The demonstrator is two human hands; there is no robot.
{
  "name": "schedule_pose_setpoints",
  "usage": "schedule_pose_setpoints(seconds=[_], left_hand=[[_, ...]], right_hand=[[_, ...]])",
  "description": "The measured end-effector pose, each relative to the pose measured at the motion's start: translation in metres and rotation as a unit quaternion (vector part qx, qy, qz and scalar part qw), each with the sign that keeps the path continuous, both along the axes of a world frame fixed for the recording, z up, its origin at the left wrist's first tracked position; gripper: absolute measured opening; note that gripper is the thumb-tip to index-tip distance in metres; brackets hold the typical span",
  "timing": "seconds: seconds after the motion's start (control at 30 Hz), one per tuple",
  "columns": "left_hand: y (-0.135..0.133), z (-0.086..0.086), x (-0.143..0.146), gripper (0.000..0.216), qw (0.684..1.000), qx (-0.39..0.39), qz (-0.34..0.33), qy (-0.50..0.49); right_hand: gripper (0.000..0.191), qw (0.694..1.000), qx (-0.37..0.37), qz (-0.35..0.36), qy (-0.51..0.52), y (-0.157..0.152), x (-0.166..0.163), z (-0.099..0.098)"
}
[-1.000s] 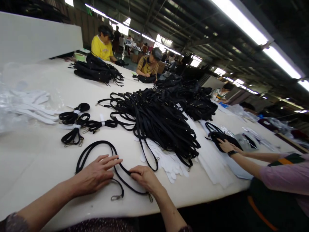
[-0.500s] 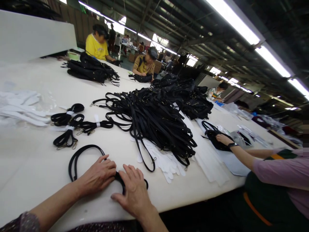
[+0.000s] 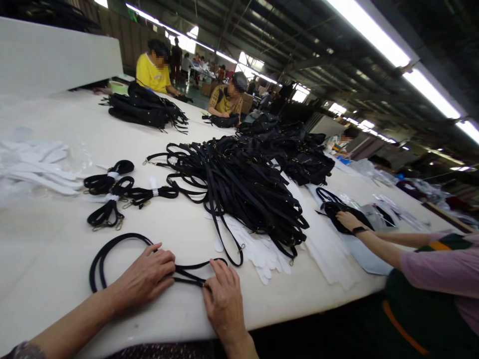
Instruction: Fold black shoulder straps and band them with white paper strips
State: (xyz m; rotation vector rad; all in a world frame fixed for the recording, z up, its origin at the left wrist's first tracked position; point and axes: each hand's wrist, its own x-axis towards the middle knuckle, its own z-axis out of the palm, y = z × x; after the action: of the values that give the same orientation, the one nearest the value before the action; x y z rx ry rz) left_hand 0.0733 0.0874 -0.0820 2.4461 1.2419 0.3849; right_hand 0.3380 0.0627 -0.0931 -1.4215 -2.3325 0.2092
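The right hand [image 3: 226,299] has its fingers bent, with the thumb a little apart, and touches the end of a black strap [image 3: 95,260]. I cannot tell if it pinches the strap tight. The left hand [image 3: 144,274] lies palm down on the same strap, fingers close together, and I cannot tell if it grips. The strap lies on the white surface [image 3: 48,259], runs between the two hands, and makes a big round loop past the left hand, on its left side.

Just beyond the left hand are three small tied bundles [image 3: 105,213] of black straps with white bands and metal clips. Farther to the left of that hand sit white strips [image 3: 41,167] by clear plastic.

Beyond the right hand, white pieces [image 3: 258,254] poke out from under a big heap of black straps [image 3: 247,194]. Well to the right of that hand, a co-worker's hand [image 3: 350,222] with a dark wristband touches a black bag [image 3: 361,215].

Behind the heap are more black bags [image 3: 307,162]. Far past the left hand are a dark pile [image 3: 144,108] and a person in yellow [image 3: 151,75].
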Motion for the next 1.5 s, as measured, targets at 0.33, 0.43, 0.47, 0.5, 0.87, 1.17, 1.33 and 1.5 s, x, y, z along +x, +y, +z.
schedule_pose_setpoints(seconds=[0.33,0.43,0.47,0.5,0.87,1.17,1.33,1.5], left_hand=[[-0.002,0.003,-0.008,0.016,0.998,-0.060,-0.017,0.018],[-0.001,0.000,-0.005,0.013,0.998,-0.053,-0.022,0.027],[-0.001,-0.001,-0.004,0.015,0.998,-0.053,-0.030,0.026],[-0.001,-0.002,-0.003,0.016,0.998,-0.055,-0.037,0.024],[-0.019,-0.002,-0.008,0.044,0.998,-0.060,-0.011,-0.021],[-0.025,0.004,0.001,0.017,0.998,-0.057,-0.003,-0.001],[-0.028,-0.015,0.001,0.018,0.999,-0.043,0.025,-0.007],[-0.028,-0.008,0.006,0.017,0.999,-0.004,0.033,0.000]], right_hand=[[0.008,0.998,-0.048,-0.043,-0.011,0.010,0.046,0.008],[0.007,0.997,-0.053,-0.057,-0.007,0.015,0.055,0.010],[0.006,0.997,-0.050,-0.058,-0.002,0.017,0.055,0.010],[0.006,0.997,-0.048,-0.059,0.005,0.019,0.054,0.010],[0.010,0.998,-0.030,-0.049,0.019,0.030,0.052,0.011],[0.013,0.998,-0.002,-0.064,0.000,0.033,0.053,0.008],[0.040,1.000,0.029,0.010,-0.007,0.025,0.041,0.023],[0.056,0.985,-0.010,0.172,-0.023,0.027,0.002,0.030]])
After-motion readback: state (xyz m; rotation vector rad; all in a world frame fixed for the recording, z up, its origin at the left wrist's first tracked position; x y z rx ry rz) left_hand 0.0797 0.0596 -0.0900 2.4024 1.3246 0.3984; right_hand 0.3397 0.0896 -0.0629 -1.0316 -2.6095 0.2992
